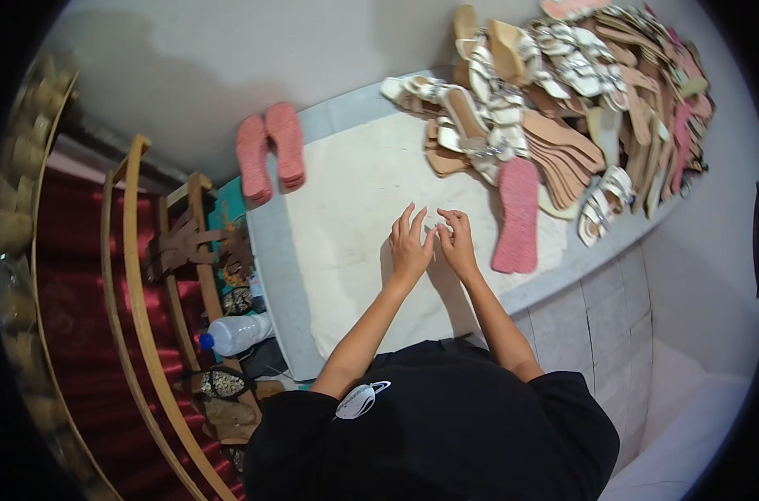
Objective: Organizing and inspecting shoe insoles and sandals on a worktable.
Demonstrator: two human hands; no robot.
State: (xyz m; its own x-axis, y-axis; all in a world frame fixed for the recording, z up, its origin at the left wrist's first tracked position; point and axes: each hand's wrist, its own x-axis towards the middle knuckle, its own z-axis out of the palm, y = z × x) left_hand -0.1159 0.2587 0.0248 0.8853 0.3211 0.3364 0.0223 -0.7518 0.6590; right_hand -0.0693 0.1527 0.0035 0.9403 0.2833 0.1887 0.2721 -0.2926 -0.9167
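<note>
Over the cream cloth [354, 192] on the table, my two hands are close together with their fingertips facing each other. My left hand [409, 250] has its fingers spread, the thumb pointing toward the other hand. Curved but apart are the fingers of my right hand [458, 246]. A small pale speck shows between the fingertips, too tiny to make out. Right of my right hand lies a pink textured shoe sole [517, 217]. Two stacks of similar pink soles [286, 146] lie at the table's far left corner.
White strappy sandals [488, 108], tan insoles [563, 159] and other shoe parts make a large heap at the far right. Beside the table's left edge are a plastic bottle with a blue cap [237, 334] and a wooden rack [133, 250]. A wall [229, 50] stands behind.
</note>
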